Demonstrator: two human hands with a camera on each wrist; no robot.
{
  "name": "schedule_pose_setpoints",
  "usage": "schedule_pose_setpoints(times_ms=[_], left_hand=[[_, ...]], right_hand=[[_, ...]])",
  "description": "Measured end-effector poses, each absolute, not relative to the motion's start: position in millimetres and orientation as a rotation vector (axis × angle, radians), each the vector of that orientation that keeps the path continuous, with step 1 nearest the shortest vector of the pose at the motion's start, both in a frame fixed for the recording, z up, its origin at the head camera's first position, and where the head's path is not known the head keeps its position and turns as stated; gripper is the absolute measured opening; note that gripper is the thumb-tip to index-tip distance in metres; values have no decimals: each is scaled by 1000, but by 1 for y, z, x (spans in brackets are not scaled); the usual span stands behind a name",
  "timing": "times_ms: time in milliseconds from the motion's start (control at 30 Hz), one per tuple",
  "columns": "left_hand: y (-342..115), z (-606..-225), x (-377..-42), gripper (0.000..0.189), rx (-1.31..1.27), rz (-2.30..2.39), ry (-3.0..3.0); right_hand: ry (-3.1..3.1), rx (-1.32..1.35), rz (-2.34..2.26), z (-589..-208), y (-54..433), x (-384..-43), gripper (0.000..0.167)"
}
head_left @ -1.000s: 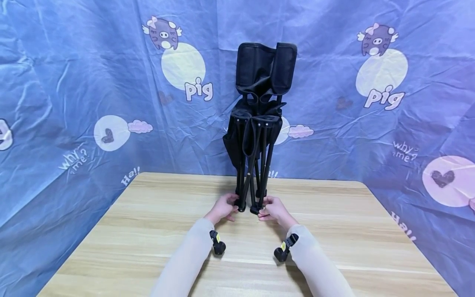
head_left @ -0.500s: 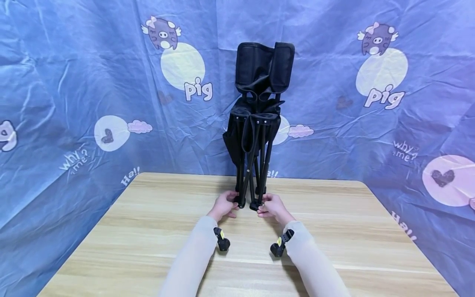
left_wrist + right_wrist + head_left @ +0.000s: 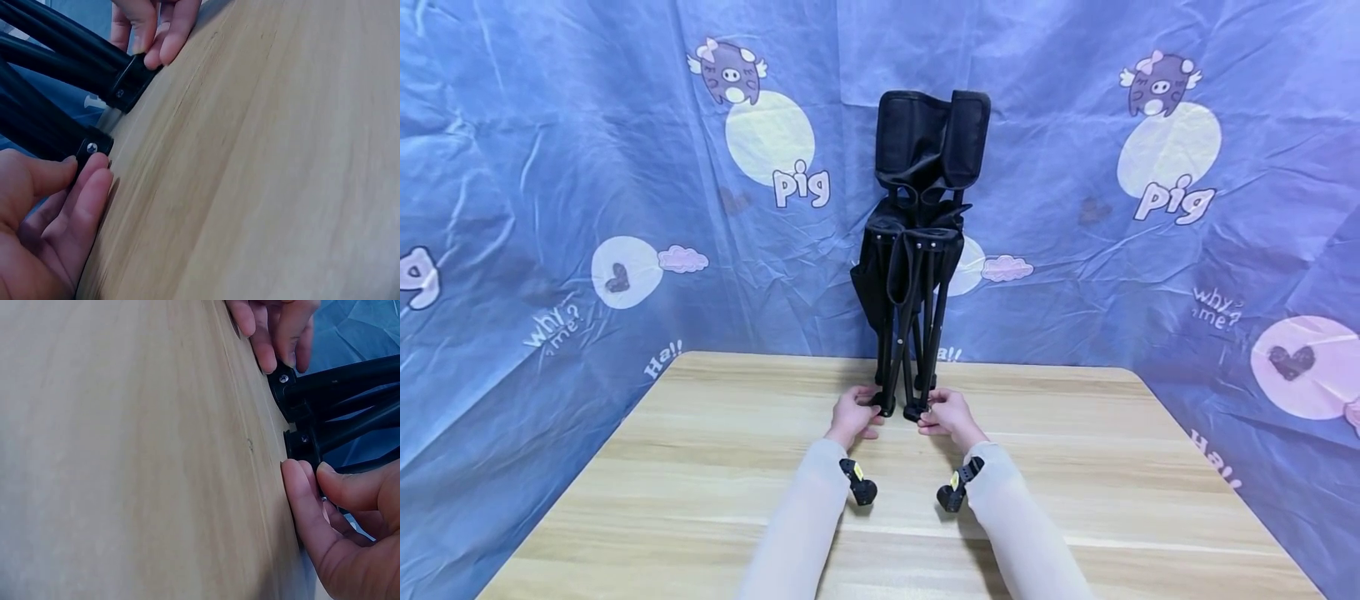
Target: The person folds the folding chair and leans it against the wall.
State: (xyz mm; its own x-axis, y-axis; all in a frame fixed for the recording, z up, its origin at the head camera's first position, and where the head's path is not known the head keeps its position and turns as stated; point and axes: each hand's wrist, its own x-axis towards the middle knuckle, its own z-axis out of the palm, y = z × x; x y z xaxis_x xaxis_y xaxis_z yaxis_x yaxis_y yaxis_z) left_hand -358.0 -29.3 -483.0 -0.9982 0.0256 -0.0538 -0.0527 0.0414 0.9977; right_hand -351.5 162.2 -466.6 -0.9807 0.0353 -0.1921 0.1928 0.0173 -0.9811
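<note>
A black folding camp chair (image 3: 913, 242) stands upright and folded near the back of the table, its fabric bunched above a cluster of thin legs. At its left front foot (image 3: 94, 145), my left hand (image 3: 852, 415) pinches the black plastic between thumb and fingers. My right hand (image 3: 952, 417) does the same at the right front foot (image 3: 303, 442). In the left wrist view both feet sit close together, each with a screw in its side. The rear feet are partly hidden behind the front legs.
A light wood-grain table (image 3: 895, 542) lies under both arms. Behind and beside it hangs a blue cloth (image 3: 775, 292) with pig prints, close behind the chair. Each wrist carries a small black camera (image 3: 863, 490) on a strap.
The chair's legs have shifted slightly farther back and a little left. Both hands have moved with them, still gripping the feet, and the forearms have drawn closer together.
</note>
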Motion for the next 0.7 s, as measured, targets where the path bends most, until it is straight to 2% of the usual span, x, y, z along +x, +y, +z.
schedule_pose_setpoints(times_ms=[367,700], left_hand=[[-27,-485,-358,38,-145,2151,2274],[-21,-485,-359,27,-236,2136,2373]], right_hand=[[2172,309,-2150,-466,158,-352,43],[2206,342,-2153,-472,160,-353,37]])
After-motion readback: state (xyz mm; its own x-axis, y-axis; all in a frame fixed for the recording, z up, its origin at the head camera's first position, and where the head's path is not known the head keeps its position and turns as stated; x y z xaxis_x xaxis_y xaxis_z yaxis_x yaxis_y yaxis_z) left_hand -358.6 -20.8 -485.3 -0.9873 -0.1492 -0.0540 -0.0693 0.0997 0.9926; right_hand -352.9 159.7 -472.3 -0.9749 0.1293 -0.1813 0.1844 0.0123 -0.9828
